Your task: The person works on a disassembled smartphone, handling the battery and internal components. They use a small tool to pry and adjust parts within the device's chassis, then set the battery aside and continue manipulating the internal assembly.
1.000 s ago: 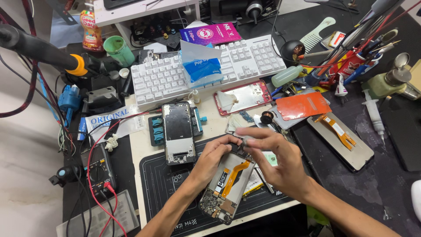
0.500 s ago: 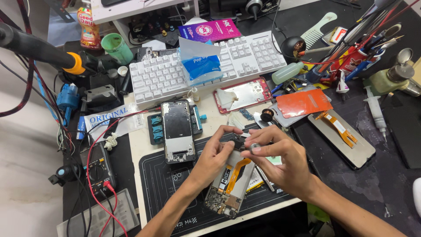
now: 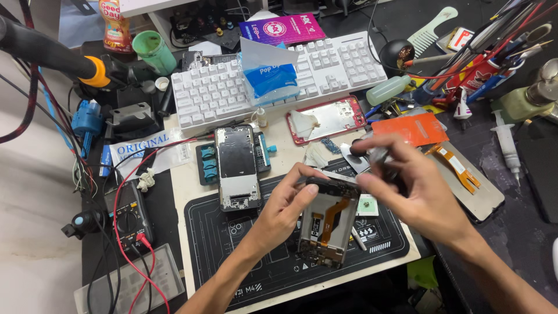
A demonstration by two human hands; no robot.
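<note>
Lifting away toward centre right, the right hand (image 3: 415, 189) is pinching a small dark part, blurred, in its fingers. Left hand (image 3: 289, 204) is gripping the opened phone frame (image 3: 329, 224), orange flex cable inside, tilted above the black mat (image 3: 232, 244) at lower centre of the worktop (image 3: 186, 174).

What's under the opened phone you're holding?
Under the opened phone, held by the left hand, lies the black work mat. Whatever sits directly beneath is covered.
</note>
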